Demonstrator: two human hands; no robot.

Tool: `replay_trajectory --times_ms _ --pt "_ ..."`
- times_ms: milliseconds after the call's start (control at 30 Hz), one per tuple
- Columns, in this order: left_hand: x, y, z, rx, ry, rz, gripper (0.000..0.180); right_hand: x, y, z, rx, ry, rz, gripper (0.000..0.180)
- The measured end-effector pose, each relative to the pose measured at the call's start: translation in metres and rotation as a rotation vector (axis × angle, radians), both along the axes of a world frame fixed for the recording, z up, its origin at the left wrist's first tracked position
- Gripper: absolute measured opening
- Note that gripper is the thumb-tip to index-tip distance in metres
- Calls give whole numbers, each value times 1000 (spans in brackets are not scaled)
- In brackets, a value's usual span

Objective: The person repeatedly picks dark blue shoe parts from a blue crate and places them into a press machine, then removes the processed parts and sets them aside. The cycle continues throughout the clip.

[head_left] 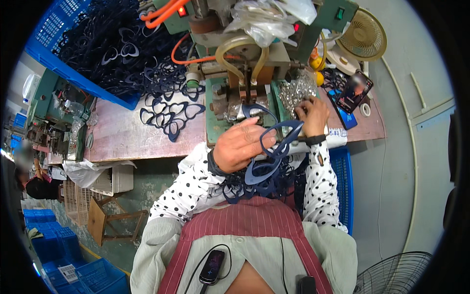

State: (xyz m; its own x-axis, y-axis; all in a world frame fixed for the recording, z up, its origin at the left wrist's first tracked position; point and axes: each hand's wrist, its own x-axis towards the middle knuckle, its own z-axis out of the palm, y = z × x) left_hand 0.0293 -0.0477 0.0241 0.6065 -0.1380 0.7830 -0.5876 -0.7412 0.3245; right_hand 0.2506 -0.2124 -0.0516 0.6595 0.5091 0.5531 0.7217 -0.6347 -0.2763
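Observation:
My left hand is closed around dark blue looped straps, flat bands with wide openings, just in front of the press machine. One strap end reaches up to the metal tooling in the machine's middle. To the right, my right hand has its fingers curled at the near edge of a heap of small shiny metal pieces in a green tray. Whatever is between those fingertips is too small to make out. More dark blue straps hang in a bunch below my hands, over my lap.
A blue crate piled with dark straps stands at the back left, with loose straps on the table beside it. At right lie a phone and a tape roll, near a fan. Another blue crate is by my right arm.

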Motion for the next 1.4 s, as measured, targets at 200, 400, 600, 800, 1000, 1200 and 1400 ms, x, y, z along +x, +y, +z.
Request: replay_trajectory --times_ms 200,400,600,800,1000,1200,1400 --pt "-6 -11 -9 -60 12 115 46 8 1 -9 97 -8 27 23" --pt "-33 -33 -40 -1088 230 301 18 5 1 -9 36 17 9 16" --pt "-68 -41 -45 -1377 838 -506 41 10 -2 -13 258 117 106 8" --pt "-66 -55 -39 -1471 854 -574 48 5 -2 -8 294 67 84 7" --pt "-28 -58 -62 -967 659 -22 27 10 0 -14 325 95 50 8" --pt "-34 -55 -4 -516 420 61 48 4 -1 10 211 -43 -51 7" --pt "-22 -87 -16 -893 424 238 44 7 -3 9 208 39 -116 12"
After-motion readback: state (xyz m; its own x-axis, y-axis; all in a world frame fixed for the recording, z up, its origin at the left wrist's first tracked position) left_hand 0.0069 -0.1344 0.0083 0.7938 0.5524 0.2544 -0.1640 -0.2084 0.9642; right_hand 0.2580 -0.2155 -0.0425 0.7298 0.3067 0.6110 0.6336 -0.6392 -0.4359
